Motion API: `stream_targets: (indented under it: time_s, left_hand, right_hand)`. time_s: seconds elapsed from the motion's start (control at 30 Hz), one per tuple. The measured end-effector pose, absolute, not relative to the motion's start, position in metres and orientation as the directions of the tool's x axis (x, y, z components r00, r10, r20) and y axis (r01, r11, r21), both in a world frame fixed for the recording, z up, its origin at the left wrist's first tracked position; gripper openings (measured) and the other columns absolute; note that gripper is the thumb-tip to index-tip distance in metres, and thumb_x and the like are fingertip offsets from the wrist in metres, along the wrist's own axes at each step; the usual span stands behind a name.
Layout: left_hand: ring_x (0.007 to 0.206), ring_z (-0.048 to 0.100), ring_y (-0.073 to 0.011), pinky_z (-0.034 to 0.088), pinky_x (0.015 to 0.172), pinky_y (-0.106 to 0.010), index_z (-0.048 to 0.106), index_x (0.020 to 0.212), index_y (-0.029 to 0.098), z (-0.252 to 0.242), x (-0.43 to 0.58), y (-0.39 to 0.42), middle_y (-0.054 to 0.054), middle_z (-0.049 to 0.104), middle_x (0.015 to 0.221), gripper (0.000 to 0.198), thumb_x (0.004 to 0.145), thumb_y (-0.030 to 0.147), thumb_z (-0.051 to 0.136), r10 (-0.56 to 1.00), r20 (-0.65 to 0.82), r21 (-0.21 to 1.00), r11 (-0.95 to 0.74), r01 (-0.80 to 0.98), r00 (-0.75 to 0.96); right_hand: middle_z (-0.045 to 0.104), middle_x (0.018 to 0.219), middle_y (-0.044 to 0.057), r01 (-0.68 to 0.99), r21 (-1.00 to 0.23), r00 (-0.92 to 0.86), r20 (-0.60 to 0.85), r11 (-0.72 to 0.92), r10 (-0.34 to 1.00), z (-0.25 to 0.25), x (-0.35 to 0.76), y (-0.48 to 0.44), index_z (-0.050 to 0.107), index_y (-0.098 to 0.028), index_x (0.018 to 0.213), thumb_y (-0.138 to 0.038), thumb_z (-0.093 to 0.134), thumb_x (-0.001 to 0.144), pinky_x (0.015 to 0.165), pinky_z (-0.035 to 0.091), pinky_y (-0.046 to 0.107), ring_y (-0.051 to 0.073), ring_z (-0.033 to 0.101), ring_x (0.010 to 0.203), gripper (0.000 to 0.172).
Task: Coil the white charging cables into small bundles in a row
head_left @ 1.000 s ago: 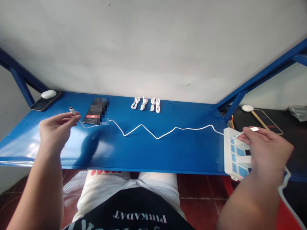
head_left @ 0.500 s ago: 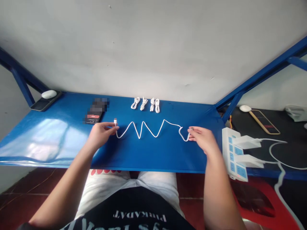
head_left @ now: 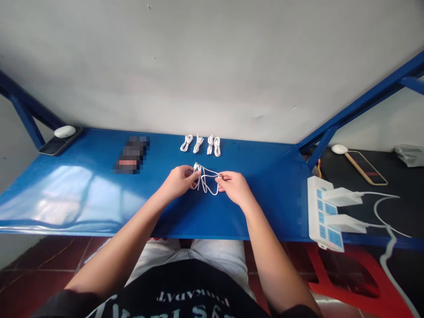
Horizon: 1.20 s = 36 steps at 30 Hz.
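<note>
A white charging cable (head_left: 204,187) lies in loose zigzag folds on the blue table between my hands. My left hand (head_left: 183,180) pinches one end of it, where a white plug points up past the fingertips. At the other end, my right hand (head_left: 232,185) grips the cable's second connector, which has a metal tip, between thumb and fingers. Just beyond my hands, several bundled white cables (head_left: 198,144) lie in a short row near the wall.
The blue table (head_left: 212,221) holds a blurred dark phone (head_left: 131,154) at left and another phone (head_left: 59,143) under a white oval object (head_left: 65,131). At right stand a power strip (head_left: 326,214) with two white adapters and a yellow-edged phone (head_left: 366,168). Below is a red stool (head_left: 380,282).
My hands have come together toward the middle, left hand moving right and right hand moving left. The cable, stretched in a wide zigzag before, is now gathered in tight folds.
</note>
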<state>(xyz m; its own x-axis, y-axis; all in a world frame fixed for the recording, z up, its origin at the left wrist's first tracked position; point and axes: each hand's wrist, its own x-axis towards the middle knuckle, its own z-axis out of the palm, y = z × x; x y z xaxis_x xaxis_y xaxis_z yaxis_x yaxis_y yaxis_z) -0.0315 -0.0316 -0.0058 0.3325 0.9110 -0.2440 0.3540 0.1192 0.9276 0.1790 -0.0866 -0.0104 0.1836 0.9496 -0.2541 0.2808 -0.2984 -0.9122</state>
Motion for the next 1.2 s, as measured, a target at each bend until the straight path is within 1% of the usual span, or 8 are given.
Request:
stream_targets:
  time_s: [0.17, 0.33, 0.43, 0.53, 0.67, 0.77, 1.0, 1.2]
  left_hand:
    - [0.06, 0.065, -0.0158, 0.05, 0.058, -0.028, 0.061, 0.096, 0.017, -0.01, -0.03, -0.031, -0.006, 0.074, 0.074, 0.043, 0.071, 0.043, 0.086, 0.877, -0.264, 0.96, 0.197, 0.2, 0.401]
    - [0.056, 0.06, -0.01, 0.046, 0.056, -0.024, 0.059, 0.091, 0.016, -0.017, -0.025, -0.034, -0.002, 0.071, 0.074, 0.044, 0.068, 0.038, 0.089, 0.863, -0.254, 0.962, 0.274, 0.018, 0.437]
    - [0.059, 0.062, -0.0107, 0.048, 0.058, -0.024, 0.059, 0.088, 0.015, -0.019, -0.023, -0.035, -0.002, 0.071, 0.075, 0.047, 0.063, 0.036, 0.093, 0.869, -0.242, 0.954, 0.293, -0.055, 0.432]
    - [0.066, 0.067, -0.0134, 0.051, 0.064, -0.026, 0.061, 0.088, 0.015, -0.021, -0.024, -0.035, -0.003, 0.073, 0.079, 0.047, 0.06, 0.033, 0.095, 0.893, -0.221, 0.958, 0.273, -0.083, 0.392]
    - [0.078, 0.072, -0.0179, 0.054, 0.076, -0.031, 0.07, 0.109, 0.015, -0.022, -0.026, -0.035, -0.006, 0.078, 0.091, 0.053, 0.064, 0.033, 0.092, 0.901, -0.216, 0.964, 0.258, -0.065, 0.377]
    - [0.087, 0.073, -0.0209, 0.055, 0.089, -0.036, 0.076, 0.107, 0.015, -0.02, -0.023, -0.035, -0.007, 0.079, 0.095, 0.045, 0.068, 0.035, 0.089, 0.9, -0.16, 0.977, 0.203, -0.064, 0.405]
    - [0.085, 0.072, -0.0199, 0.055, 0.085, -0.035, 0.075, 0.091, 0.015, -0.001, -0.008, -0.022, -0.009, 0.078, 0.094, 0.032, 0.07, 0.035, 0.088, 0.916, -0.049, 0.99, 0.099, -0.104, 0.399]
    - [0.083, 0.072, -0.02, 0.056, 0.081, -0.034, 0.073, 0.093, 0.013, -0.004, 0.003, -0.013, -0.009, 0.077, 0.091, 0.035, 0.072, 0.037, 0.087, 0.939, -0.001, 0.992, 0.045, -0.121, 0.344]
  right_hand:
    - [0.071, 0.1, 0.007, 0.471, -0.852, 0.118, -0.195, -0.228, 0.974, 0.002, 0.182, -0.097, 0.06, -0.021, 0.136, -0.032, 0.071, 0.086, 0.069, 0.059, 0.031, 0.016, 0.07, 0.072, 0.052]
    - [0.064, 0.121, 0.009, 0.666, -0.742, -0.03, -0.124, -0.073, 0.992, 0.009, 0.174, -0.11, 0.056, -0.03, 0.143, -0.045, 0.081, 0.076, 0.082, 0.059, 0.038, 0.02, 0.066, 0.088, 0.073]
    - [0.065, 0.116, 0.01, 0.718, -0.695, -0.006, -0.05, -0.031, 0.999, 0.003, 0.165, -0.108, 0.067, -0.024, 0.13, -0.039, 0.081, 0.077, 0.082, 0.056, 0.039, 0.02, 0.063, 0.084, 0.057]
    - [0.066, 0.1, 0.007, 0.665, -0.747, 0.028, -0.011, -0.027, 1.0, -0.006, 0.164, -0.103, 0.073, -0.02, 0.111, -0.034, 0.077, 0.079, 0.075, 0.054, 0.035, 0.017, 0.059, 0.072, 0.035]
    - [0.064, 0.076, 0.002, 0.391, -0.899, 0.028, -0.199, -0.194, 0.98, -0.01, 0.172, -0.098, 0.071, -0.018, 0.109, -0.047, 0.076, 0.079, 0.062, 0.05, 0.031, 0.016, 0.059, 0.062, 0.042]
    - [0.065, 0.074, 0.001, 0.31, -0.923, -0.075, -0.263, -0.228, 0.962, -0.003, 0.175, -0.092, 0.071, -0.018, 0.11, -0.051, 0.071, 0.083, 0.06, 0.047, 0.029, 0.016, 0.059, 0.064, 0.042]
    - [0.056, 0.064, -0.002, 0.514, -0.851, -0.077, -0.174, -0.111, 0.982, 0.021, 0.176, -0.066, 0.058, -0.02, 0.071, -0.052, 0.058, 0.09, 0.05, 0.03, 0.026, 0.012, 0.046, 0.056, 0.038]
    - [0.062, 0.07, 0.0, 0.626, -0.777, -0.125, -0.179, -0.062, 0.976, 0.03, 0.174, -0.049, 0.057, -0.02, 0.073, -0.044, 0.051, 0.094, 0.053, 0.033, 0.027, 0.013, 0.049, 0.058, 0.032]
